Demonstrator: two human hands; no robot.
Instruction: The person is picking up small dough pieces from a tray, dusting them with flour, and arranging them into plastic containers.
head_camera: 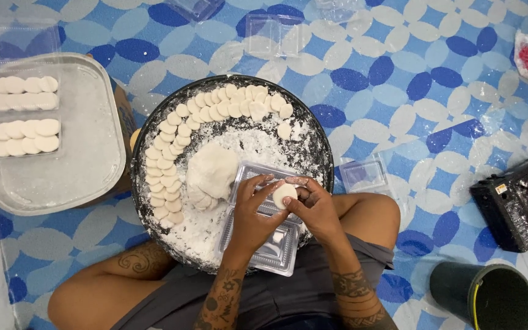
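A smooth, pale disc of dough (285, 194) sat between both hands, held just above the near rim of the round black pan (154, 122). The right hand (319, 211) cupped it from the side, fingers curled against its edge; the left hand (252, 214) pressed in from the other side, its fingers (263, 183) spread slightly and touching the disc. Both hands were closed on it rather than lying open.

Directly beneath the hands, resting across the pan's near edge, lay an open clear plastic clamshell box (270, 244), thin and glossy; its contents were hard to make out.

Inside the pan, a soft lump of white dough (212, 171) lay near the middle on a powdery bed of flour (258, 146). Rows of flattened round dough pieces (215, 110) curved along the pan's far and left inner wall.

To the left of the pan stood a rounded metal tray (87, 171) holding clear boxes packed with similar white discs (24, 137). To the right of the pan lay a small empty clear box (363, 174) on the blue-and-white patterned mat (398, 73).
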